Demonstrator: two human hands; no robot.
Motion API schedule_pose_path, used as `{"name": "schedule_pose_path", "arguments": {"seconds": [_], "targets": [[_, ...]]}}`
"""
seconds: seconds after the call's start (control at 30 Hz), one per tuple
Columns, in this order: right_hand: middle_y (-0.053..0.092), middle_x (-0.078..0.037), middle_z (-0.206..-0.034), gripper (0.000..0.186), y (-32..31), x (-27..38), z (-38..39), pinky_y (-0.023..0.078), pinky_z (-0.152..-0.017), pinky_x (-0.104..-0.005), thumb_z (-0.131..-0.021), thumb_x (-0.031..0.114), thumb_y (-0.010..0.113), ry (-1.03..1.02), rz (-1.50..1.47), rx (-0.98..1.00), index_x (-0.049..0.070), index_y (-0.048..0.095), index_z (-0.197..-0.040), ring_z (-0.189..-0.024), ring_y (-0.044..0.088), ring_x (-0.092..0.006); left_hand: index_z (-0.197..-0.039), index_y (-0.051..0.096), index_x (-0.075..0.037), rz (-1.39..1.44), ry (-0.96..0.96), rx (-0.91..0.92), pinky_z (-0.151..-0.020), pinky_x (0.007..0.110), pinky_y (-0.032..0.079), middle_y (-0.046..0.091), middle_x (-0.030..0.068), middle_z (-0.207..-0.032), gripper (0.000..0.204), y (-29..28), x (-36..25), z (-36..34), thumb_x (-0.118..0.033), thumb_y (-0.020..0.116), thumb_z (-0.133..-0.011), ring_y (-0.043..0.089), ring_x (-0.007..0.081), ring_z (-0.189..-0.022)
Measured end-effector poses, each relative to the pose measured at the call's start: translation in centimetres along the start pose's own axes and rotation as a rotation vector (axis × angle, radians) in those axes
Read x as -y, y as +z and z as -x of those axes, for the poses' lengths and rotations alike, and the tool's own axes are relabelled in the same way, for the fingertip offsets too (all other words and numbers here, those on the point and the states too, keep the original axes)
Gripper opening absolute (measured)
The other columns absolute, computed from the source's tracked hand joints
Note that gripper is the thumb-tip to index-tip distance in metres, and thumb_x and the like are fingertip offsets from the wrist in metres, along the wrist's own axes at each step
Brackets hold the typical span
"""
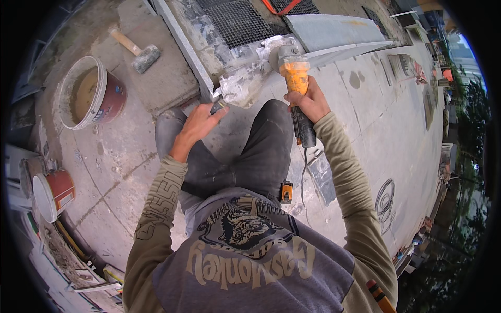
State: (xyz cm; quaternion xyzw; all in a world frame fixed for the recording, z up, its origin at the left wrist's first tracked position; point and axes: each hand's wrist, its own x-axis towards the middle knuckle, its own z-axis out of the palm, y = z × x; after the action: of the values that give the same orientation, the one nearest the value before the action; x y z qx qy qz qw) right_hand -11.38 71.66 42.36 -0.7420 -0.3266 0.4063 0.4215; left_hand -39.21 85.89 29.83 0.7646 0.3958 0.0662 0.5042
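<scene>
My right hand (pixel 311 101) is wrapped round the body of an orange and black angle grinder (pixel 295 78), held upright with its metal head pointing away from me. The grinder's head is beside a white, dusty patch (pixel 237 86) at the slab edge; I cannot tell whether its disc touches anything. My left hand (pixel 200 124) is closed on a small tool with a dark handle (pixel 218 107). That tool's tip is by the near end of a narrow grey stone strip (pixel 182 47); its exact kind is unclear.
A mallet (pixel 146 58) and an open bucket of murky liquid (pixel 102 91) are at the left, with a lidded red bucket (pixel 55 193) nearer. A grey slab (pixel 334 31) lies ahead. The grinder's cord (pixel 304 177) runs past my right leg; coiled cable (pixel 385 195) lies farther right.
</scene>
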Motion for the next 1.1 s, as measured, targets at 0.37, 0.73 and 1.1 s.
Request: {"name": "schedule_pose_path", "arguments": {"seconds": [0.37,0.73,1.1], "targets": [[0.064,-0.013,-0.095,0.051,0.3,-0.6,0.4,0.056,-0.064,-0.0360,-0.082,0.009,0.075,0.019,-0.073,0.078,-0.002,0.047,-0.123,-0.071,0.068,-0.0207,-0.093,0.069,0.010,0.030,0.071,-0.045,-0.076,0.048,0.049,0.065,0.0265,-0.077,0.061,0.2,0.6,-0.1,-0.051,0.068,-0.098,0.065,0.0387,-0.076],[0.063,-0.010,-0.098,0.057,-0.1,-0.9,1.4,0.055,-0.067,-0.0346,-0.081,0.009,0.075,-0.003,-0.039,0.069,-0.001,0.047,-0.129,-0.075,0.066,-0.0189,-0.096,0.069,0.011,0.000,0.009,0.006,-0.078,0.048,0.049,0.064,0.0265,-0.077,0.061,-0.1,0.8,-0.1,-0.050,0.067,-0.099,0.064,0.0378,-0.077],[0.062,-0.010,-0.097,0.056,-1.1,-1.3,0.7,0.055,-0.066,-0.0340,-0.083,0.006,0.073,-0.022,-0.042,0.034,-0.002,0.046,-0.132,-0.073,0.065,-0.0190,-0.097,0.069,0.009,-0.057,0.021,0.004,-0.078,0.047,0.049,0.064,0.0250,-0.078,0.062,-0.2,0.8,-0.5,-0.052,0.067,-0.099,0.062,0.0369,-0.076]]}}
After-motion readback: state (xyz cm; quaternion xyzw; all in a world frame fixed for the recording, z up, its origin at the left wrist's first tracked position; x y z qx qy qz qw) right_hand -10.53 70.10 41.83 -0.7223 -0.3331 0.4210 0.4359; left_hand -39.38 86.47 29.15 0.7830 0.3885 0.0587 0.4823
